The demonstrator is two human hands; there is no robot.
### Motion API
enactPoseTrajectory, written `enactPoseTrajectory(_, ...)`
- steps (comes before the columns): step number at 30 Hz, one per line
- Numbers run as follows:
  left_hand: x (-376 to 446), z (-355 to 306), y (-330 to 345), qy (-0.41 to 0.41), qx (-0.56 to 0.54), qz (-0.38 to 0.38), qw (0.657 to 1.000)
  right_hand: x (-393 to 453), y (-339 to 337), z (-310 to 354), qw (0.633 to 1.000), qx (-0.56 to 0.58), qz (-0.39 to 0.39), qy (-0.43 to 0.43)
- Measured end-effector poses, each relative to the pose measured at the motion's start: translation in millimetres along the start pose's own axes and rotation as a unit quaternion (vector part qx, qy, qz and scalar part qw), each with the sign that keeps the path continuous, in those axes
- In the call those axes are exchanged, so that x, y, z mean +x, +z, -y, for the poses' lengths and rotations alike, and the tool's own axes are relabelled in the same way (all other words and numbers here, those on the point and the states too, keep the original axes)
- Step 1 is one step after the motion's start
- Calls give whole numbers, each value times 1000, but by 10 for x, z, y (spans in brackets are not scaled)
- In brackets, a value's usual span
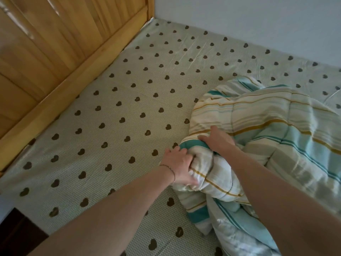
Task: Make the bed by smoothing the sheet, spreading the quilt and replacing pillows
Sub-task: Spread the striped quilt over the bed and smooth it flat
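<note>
I had both the left hand (pixel 178 164) and right hand (pixel 218 140) curled tight on the bunched quilt (pixel 267 130), its edge folded under my fingers.

There is a single view, from a camera worn on the person's head, looking forward and steeply down over the bed. It sits close above the near edge of the mattress, so both bare forearms run up from the bottom of the frame and the left hand (pixel 180 163) and right hand (pixel 217 140) sit near the middle. The wide lens bends straight lines (the wooden headboard (pixel 60 52) leans in from the upper left). The view faces toward the far corner, where the headboard meets the pale wall (pixel 258 17). The heart-print sheet (pixel 114 100) fills most of the frame, with the bunched striped quilt (pixel 267 126) on the right.
</note>
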State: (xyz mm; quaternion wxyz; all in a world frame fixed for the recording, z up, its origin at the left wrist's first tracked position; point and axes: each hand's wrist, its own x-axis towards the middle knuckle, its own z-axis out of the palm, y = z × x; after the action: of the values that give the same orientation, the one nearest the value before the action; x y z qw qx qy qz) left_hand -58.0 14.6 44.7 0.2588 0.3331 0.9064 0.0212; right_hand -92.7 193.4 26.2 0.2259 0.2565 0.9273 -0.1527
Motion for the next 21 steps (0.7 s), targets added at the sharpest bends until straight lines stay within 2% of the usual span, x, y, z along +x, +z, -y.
enactPoseTrajectory(1, 91, 89, -39, -48, -92, 36, 994, 85, 21, 15, 1000, -10, 2, 15)
enactPoseTrajectory(3, 310, 283, -47, -109, -261, 79, 956, 254, 43, 48, 999, -26, -1, 40)
enactPoseTrajectory(8, 796, 635, 31, -160, -314, 117, 929, 907, 115, 85, 992, -105, -38, 53)
enactPoseTrajectory(12, 1028, 807, 21, -241, -390, 88, 885, 1316, 351, -71, 989, -122, -17, 76)
enactPoseTrajectory(15, 1047, 810, 91, -211, -444, 169, 854, 1364, 534, -179, 985, -147, -37, 77)
enactPoseTrajectory(17, 981, 813, 210, -161, -445, 224, 852, 1327, 562, -192, 972, -225, -46, 48)
enactPoseTrajectory(19, 845, 818, 316, -126, -450, 215, 858, 1241, 514, -140, 964, -260, -53, 26)
enactPoseTrajectory(21, 666, 820, 355, -120, -455, 182, 864, 1131, 390, -63, 970, -233, -63, 11)
